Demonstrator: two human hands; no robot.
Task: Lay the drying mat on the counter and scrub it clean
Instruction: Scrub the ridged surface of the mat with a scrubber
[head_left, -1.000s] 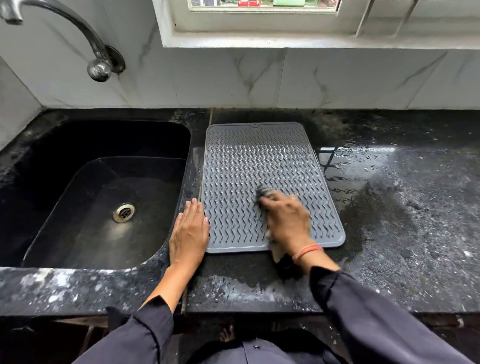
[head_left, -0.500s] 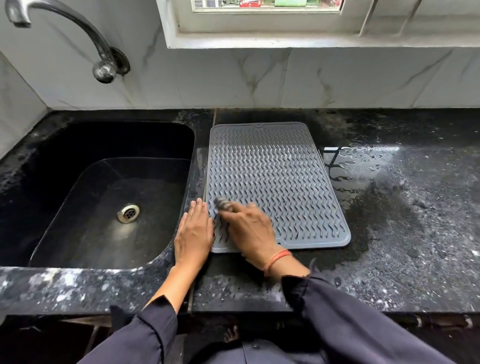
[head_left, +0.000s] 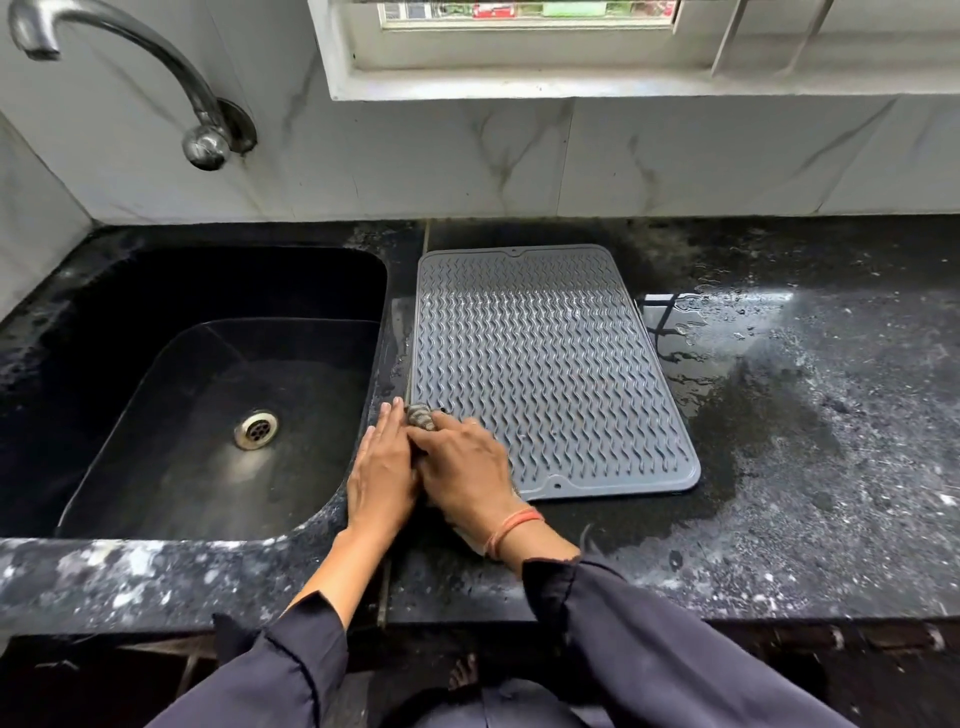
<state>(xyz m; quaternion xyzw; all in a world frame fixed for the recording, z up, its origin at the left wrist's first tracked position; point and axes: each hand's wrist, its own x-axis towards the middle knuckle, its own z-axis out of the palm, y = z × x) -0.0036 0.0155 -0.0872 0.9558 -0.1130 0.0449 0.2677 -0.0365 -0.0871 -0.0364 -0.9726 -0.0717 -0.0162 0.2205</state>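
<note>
While the mat (head_left: 545, 364) lies flat on the counter (head_left: 805, 441), just right of the sink (head_left: 208, 389), the scrubbing is plainly the step in hand. The laying-out is done: the grey mat sits square, its long side running away from the person, its left edge close along the sink's rim.

The right hand (head_left: 462, 467) presses a small scrubber (head_left: 420, 417) onto the mat's near-left corner, fingers curled down over it so only a scrap of it pokes out past the fingertips. The left hand (head_left: 382, 467) lies flat and spread on the counter beside that same edge, fingers together and extended, gripping nothing; it looks to be pinning or steadying the mat, though I can't tell whether it touches the rubber itself. The two hands are touching each other.

Water pools on the counter to the right of the mat. The tap (head_left: 130, 67) over the sink is not running.

By my reckoning the work is partway along, since most of the ribbed face shows no suds that I can make out. The next stroke calls for carrying the scrubber across or up the ribs, pressing firmly enough to reach the grooves, with the left hand bearing down so the mat doesn't skate on the wet stone.
</note>
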